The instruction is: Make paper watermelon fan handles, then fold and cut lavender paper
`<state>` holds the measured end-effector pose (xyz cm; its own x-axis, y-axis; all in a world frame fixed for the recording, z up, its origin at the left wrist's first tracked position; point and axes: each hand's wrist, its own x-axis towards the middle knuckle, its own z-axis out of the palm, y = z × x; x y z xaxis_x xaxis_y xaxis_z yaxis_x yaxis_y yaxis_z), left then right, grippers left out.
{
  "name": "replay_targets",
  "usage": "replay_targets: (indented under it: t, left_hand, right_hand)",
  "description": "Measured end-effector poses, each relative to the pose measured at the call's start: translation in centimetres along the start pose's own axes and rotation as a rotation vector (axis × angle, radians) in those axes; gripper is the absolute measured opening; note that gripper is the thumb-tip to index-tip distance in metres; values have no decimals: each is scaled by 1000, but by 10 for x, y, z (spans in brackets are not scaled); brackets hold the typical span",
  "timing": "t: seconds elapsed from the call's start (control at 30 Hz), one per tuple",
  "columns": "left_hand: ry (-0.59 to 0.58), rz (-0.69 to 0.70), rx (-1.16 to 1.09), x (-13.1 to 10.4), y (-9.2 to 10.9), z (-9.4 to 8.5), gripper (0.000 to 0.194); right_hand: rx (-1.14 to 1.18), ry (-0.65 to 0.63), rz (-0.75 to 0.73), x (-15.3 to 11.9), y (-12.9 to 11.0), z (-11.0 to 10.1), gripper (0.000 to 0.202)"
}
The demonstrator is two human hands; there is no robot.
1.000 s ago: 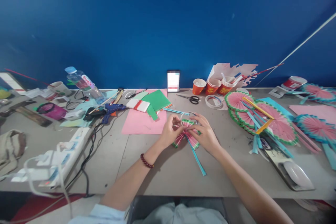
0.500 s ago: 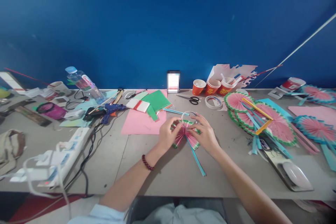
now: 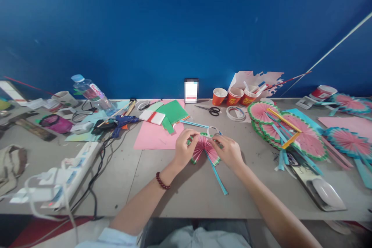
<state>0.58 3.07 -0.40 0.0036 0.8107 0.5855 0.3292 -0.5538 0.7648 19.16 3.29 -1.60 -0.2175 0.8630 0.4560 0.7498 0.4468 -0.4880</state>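
Observation:
A pleated pink paper fan (image 3: 203,147) with a green and white edge lies half spread in front of me. Its light blue paper handle strip (image 3: 216,176) points down toward the table's front. My left hand (image 3: 185,149) is closed, thumb and fingers pinching the fan's upper left edge. At the upper right of the fan, my right hand (image 3: 229,150) is closed around a small white roll of tape (image 3: 214,130), its fingertips near the pleats. Whether a strip of tape runs between the hands is too fine to tell.
Behind the fan lie pink paper (image 3: 154,139), green paper (image 3: 176,110) and scissors (image 3: 213,111). Right: finished fans (image 3: 308,135), a mouse (image 3: 327,193), paper cups (image 3: 236,96). Left: a glue gun (image 3: 122,122), a bottle (image 3: 93,93) and a power strip (image 3: 77,172) with cables.
My right hand has shifted slightly, and the tape roll has turned and sits lower and more to the right. My left hand keeps its pinch on the fan.

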Motion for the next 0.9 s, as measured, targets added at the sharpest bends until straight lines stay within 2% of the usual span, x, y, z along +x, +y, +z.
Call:
replay_targets:
  t: [0.27, 0.53, 0.7, 0.9]
  left_hand:
    - [-13, -71, -15, 2, 0, 0, 10]
    - [-53, -178, -24, 4, -2, 2, 10]
    - [-52, -276, -49, 4, -6, 2, 10]
    - [-59, -247, -70, 4, -7, 3, 11]
  right_hand:
    - [92, 1, 43, 3, -3, -1, 19]
    - [108, 177, 56, 3, -4, -3, 18]
    - [136, 131, -20, 4, -8, -3, 17]
    - [154, 90, 26, 4, -12, -5, 16]
